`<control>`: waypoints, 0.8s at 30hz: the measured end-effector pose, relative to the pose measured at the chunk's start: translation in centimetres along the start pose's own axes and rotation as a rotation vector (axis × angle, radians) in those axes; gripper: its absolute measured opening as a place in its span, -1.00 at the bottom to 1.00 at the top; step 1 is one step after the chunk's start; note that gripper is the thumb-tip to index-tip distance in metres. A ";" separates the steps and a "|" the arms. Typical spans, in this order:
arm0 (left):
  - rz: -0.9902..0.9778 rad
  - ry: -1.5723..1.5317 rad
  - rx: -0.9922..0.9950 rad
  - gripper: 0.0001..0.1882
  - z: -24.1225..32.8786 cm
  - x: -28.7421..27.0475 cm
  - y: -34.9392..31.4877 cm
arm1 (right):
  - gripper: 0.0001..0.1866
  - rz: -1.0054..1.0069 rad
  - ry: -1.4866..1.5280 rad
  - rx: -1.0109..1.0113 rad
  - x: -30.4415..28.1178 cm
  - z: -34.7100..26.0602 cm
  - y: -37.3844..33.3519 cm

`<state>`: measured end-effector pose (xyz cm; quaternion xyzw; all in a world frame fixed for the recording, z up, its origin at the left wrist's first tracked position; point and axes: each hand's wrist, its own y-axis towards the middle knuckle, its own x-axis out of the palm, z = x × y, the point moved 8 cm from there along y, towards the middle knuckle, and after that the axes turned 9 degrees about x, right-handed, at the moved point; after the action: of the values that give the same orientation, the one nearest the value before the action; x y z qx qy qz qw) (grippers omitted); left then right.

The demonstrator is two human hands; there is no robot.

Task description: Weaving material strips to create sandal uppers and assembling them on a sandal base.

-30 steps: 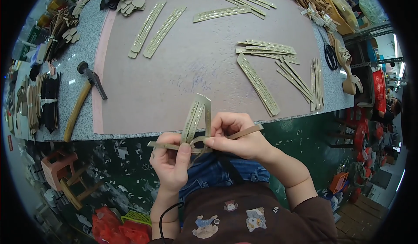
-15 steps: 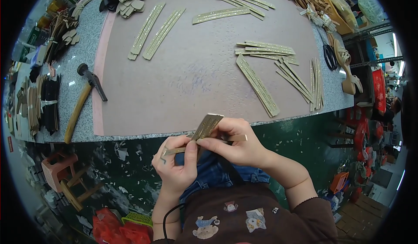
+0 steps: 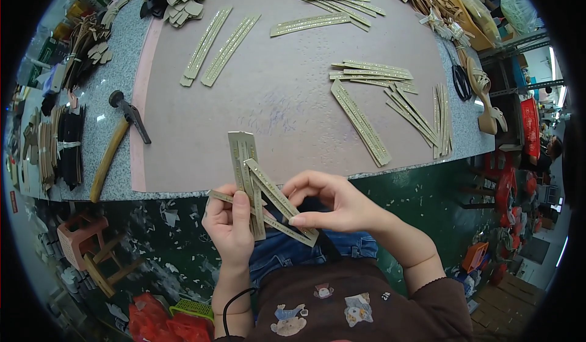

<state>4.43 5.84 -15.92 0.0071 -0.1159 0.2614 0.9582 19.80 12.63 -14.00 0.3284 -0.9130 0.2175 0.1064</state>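
Note:
My left hand is closed at the table's front edge, thumb pressed on several gold-green straps that fan out in different directions. One studded strap slants across them, and my right hand pinches it between thumb and fingers near its lower end. Beyond my hands, similar straps lie on the mat: a pair at the left, a loose pile at the back, and another pile at the right. A single wide strap lies nearest my right hand.
A hammer with a wooden handle rests on the table's left side. Bundled dark strips stand farther left. Scissors and a heeled sandal are at the right edge. A pink stool stands on the floor, lower left.
The straps, bunched between both hands before, are now spread out in my left hand. My right hand has moved slightly right and down, with one strap angled between the hands.

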 end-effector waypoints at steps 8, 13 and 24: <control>-0.068 0.039 0.033 -0.86 1.4 0.8 0.1 | -0.88 0.040 -0.163 0.211 -0.6 0.5 -0.5; -0.086 0.255 0.142 -0.89 2.1 0.4 0.2 | -0.97 0.043 -0.498 0.030 -0.8 -1.6 -0.5; -0.281 0.395 0.317 -0.88 2.8 2.2 0.1 | -0.91 -0.057 -0.354 0.008 -1.1 -1.0 0.4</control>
<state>5.57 6.83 -12.72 0.1218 0.1173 0.1372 0.9760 20.40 13.98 -13.61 0.3878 -0.9068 0.1571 -0.0511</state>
